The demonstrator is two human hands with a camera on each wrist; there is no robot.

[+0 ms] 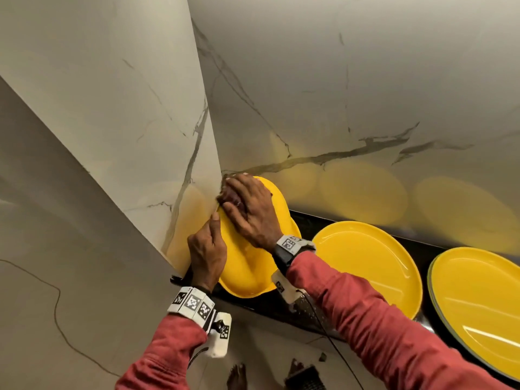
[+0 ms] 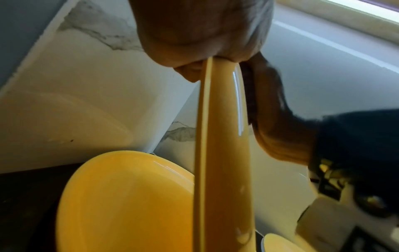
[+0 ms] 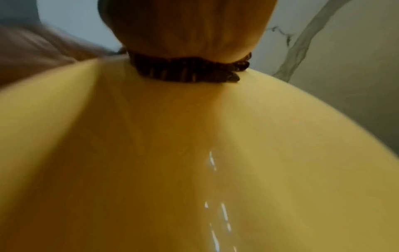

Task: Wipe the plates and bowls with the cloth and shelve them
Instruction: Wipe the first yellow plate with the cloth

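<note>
Pale marble wall panels (image 1: pixel 337 80) with dark grey veins meet in a corner, their glossy faces carrying soft yellow reflections. A black counter ledge (image 1: pixel 306 220) runs along the foot of the wall. A thin black cable (image 1: pixel 329 333) hangs across the lower part of the head view, over a light veined floor (image 1: pixel 70 319).

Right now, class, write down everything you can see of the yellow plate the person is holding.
The held plate is round, glossy yellow with a raised rim, seemingly glazed ceramic or plastic. It is lifted and tilted above a black ledge, near the marble wall corner. The left hand grips its left edge; the right hand presses a dark cloth against its face. Another yellow plate lies beneath.
</note>
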